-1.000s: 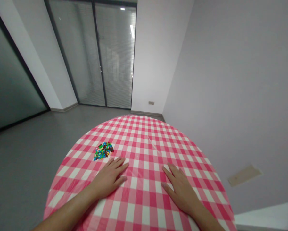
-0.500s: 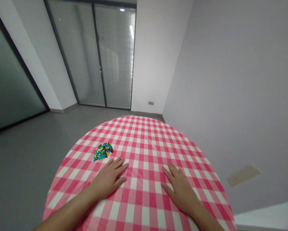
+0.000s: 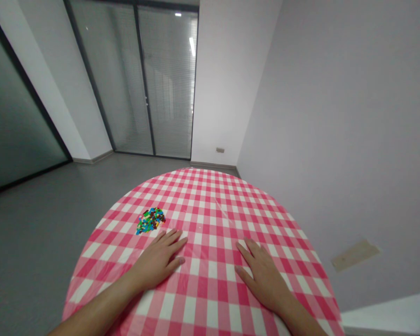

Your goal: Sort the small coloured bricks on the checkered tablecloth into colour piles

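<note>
My left hand lies flat and empty on a round table with a pink-and-white gingham cloth, its fingers spread. Just beyond its fingertips sits a small flat heap of tiny multicoloured pieces, green, blue, red and dark, too small to name exactly. The fingertips come very close to the heap, but I cannot tell if they touch it. My right hand rests palm down on the cloth to the right, also empty, with nothing near it.
The round table's far edge meets a grey floor on the left and in front. Beyond stand a glass partition with door and blinds and a pale wall on the right. No other person shows.
</note>
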{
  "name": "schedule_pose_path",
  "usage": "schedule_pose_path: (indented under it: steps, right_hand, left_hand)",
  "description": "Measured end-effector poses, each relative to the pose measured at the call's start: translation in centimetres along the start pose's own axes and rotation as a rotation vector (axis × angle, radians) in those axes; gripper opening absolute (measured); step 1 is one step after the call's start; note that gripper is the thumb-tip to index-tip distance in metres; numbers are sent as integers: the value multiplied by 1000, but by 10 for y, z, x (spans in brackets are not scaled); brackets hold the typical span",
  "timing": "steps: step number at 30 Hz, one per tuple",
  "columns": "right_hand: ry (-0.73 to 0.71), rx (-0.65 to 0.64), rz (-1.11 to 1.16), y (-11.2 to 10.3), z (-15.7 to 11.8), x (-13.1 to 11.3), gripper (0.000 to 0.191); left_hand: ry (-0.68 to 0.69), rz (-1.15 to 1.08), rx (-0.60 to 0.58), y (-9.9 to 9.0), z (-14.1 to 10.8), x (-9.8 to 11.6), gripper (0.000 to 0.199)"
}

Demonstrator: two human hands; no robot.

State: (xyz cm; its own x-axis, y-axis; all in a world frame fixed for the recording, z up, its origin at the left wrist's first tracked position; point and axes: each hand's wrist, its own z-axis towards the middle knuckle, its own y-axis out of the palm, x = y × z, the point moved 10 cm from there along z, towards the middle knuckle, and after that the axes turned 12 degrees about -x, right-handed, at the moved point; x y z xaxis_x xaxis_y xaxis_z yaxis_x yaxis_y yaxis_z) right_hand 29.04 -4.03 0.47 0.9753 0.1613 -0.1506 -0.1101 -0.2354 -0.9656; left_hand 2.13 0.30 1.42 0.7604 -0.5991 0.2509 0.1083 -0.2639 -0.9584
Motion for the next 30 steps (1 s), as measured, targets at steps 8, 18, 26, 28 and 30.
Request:
schedule_pose_path:
  steps: [8,18,26,28,30]
  right_hand:
    - [-1,11,-9,1,1,2,65]
    - [3,-7,9,1,1,1,65]
    - [3,1,3,1,1,1,65]
    - [6,-3,9,1,1,1,65]
    - [9,-7,21,1,1,1,66]
  left_hand:
    - [12,-9,25,0,-1,-2,54]
    - [-11,-6,-20,0,-1,0,55]
    - [-4,-11,-8,0,-1,-1,55]
    - [-4,-13,-4,-1,-1,-1,54]
    - [-1,-16,5,-1,-1,0,54]
